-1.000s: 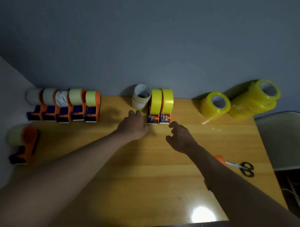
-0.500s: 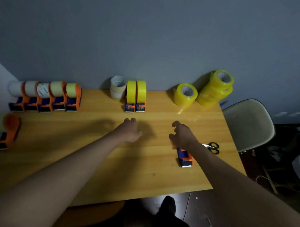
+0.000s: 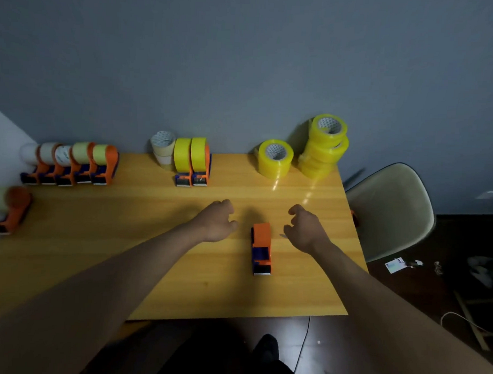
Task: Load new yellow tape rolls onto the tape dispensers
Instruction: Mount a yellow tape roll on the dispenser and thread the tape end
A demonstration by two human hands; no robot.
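Here, an empty orange-and-blue dispenser (image 3: 261, 247) lies on the tabletop (image 3: 208, 291) between both hands. The left hand (image 3: 217, 223) hovers just left of it, fingers loosely curled, holding nothing. The right hand (image 3: 304, 230) hovers just right, fingers likewise relaxed and empty; a small metallic tip shows at its near edge, the rest hidden. Farther back stand two loaded dispensers (image 3: 193, 162), a single yellow roll (image 3: 275, 158) and a stack of yellow rolls (image 3: 323, 146). At far left, a blurred row of dispensers (image 3: 73, 164).
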